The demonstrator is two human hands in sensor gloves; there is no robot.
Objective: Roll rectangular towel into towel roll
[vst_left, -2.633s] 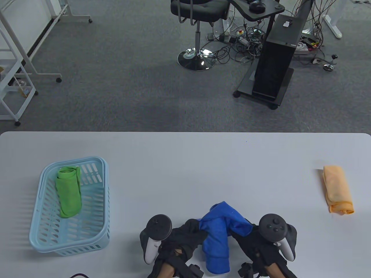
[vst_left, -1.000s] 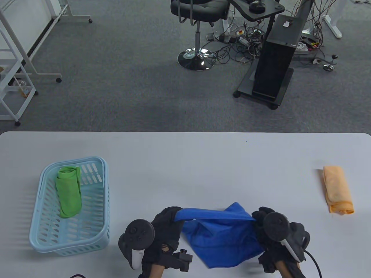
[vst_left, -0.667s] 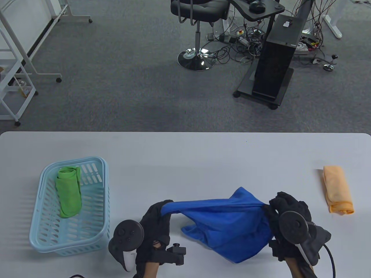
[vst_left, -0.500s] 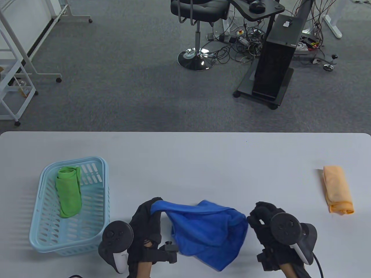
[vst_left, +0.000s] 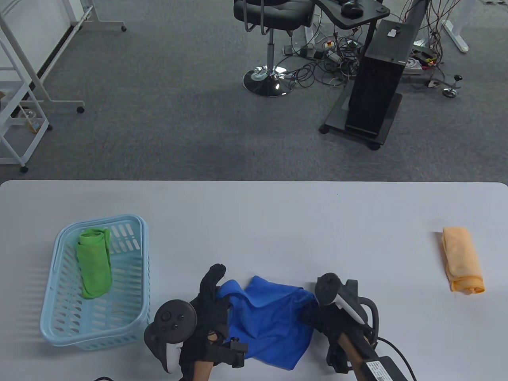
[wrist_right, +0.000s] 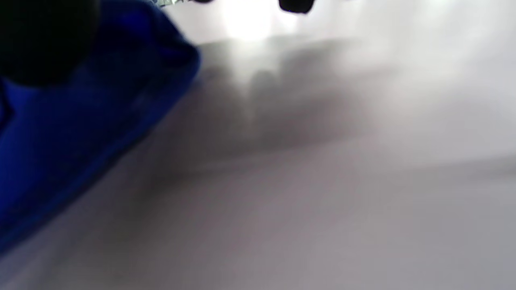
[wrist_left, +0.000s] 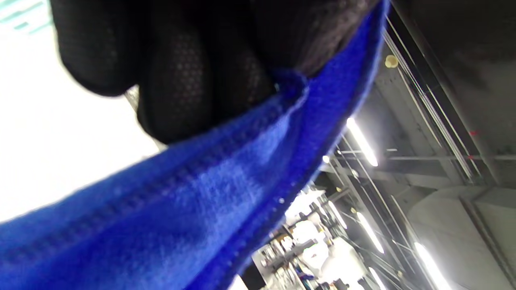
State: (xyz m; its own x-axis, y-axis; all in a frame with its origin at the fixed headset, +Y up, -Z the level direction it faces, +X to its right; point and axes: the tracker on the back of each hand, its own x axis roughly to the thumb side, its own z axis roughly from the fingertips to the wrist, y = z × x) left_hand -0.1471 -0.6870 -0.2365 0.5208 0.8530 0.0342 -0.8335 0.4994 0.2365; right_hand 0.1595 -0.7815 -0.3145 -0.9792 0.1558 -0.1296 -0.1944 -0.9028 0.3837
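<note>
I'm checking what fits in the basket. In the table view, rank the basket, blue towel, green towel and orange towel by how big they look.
1. Basket, clearly largest.
2. Blue towel, crumpled and partly hidden by both hands, so its full size is unsure.
3. Green towel and orange towel: rolled, look about alike; not ranked.

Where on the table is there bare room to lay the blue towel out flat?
The widest bare stretch of table lies between the basket and the orange towel, beyond the blue towel. The near edge is crowded: the left hand and right hand hold that towel there.
</note>
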